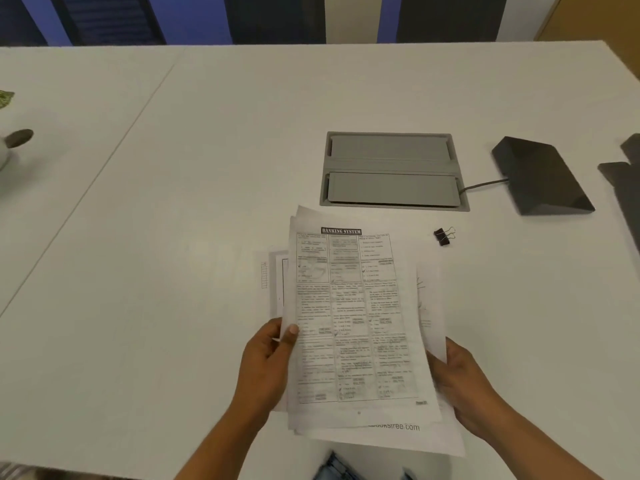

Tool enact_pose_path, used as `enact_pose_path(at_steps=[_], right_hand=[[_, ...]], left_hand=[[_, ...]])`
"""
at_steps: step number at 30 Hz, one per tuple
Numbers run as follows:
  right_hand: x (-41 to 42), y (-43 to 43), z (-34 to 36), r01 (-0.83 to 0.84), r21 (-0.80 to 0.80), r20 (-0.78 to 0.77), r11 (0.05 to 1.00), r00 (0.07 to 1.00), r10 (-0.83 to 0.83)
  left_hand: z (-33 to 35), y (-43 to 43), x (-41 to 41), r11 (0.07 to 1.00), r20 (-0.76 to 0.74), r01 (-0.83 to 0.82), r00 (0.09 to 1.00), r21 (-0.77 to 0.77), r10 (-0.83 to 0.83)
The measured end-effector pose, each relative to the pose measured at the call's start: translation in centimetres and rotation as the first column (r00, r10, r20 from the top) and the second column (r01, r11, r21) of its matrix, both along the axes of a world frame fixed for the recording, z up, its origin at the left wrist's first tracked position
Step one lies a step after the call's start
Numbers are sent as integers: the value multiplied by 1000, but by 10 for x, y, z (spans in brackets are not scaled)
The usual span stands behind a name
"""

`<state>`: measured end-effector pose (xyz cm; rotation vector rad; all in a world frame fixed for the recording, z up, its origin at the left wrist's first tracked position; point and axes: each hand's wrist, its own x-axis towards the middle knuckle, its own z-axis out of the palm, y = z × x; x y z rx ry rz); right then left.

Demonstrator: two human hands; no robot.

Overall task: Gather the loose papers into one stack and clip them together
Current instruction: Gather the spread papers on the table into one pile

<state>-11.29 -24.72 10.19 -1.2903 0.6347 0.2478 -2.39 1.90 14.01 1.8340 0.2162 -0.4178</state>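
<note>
Both hands hold a loose stack of printed papers (353,323) above the white table (173,202), near its front edge. The top sheet is headed "BANKING SYSTEM". The sheets are fanned and not squared up. My left hand (268,365) grips the stack's left edge, thumb on top. My right hand (460,386) holds the right edge from beneath. Another sheet (275,282) lies flat on the table, peeking out to the left behind the stack. A black binder clip (444,235) lies on the table, up and to the right of the papers, apart from them.
A grey cable hatch (393,169) is set into the table behind the papers. A dark wedge-shaped device (540,176) with a cable sits to its right, and more dark items (627,181) at the right edge. A plant pot (10,143) stands at the far left.
</note>
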Motion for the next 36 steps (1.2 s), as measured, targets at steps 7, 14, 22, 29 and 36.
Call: enact_pose_path(at_steps=[7, 14, 22, 29, 36], right_hand=[[4, 2, 13, -32, 38, -40, 999, 999, 33], [10, -11, 12, 1, -118, 83, 993, 997, 9], [32, -19, 29, 84, -316, 237, 945, 971, -7], [33, -19, 10, -47, -433, 133, 900, 984, 115], [23, -28, 4, -43, -372, 145, 927, 984, 103]], left_hand=[[-5, -11, 7, 967, -300, 71, 943, -245, -145], [-3, -33, 10, 961, -267, 24, 959, -277, -101], [6, -58, 23, 966, 148, 92, 987, -243, -57], [-17, -63, 28, 961, 161, 256, 958, -105, -238], [-14, -54, 33, 956, 84, 231, 972, -182, -219]])
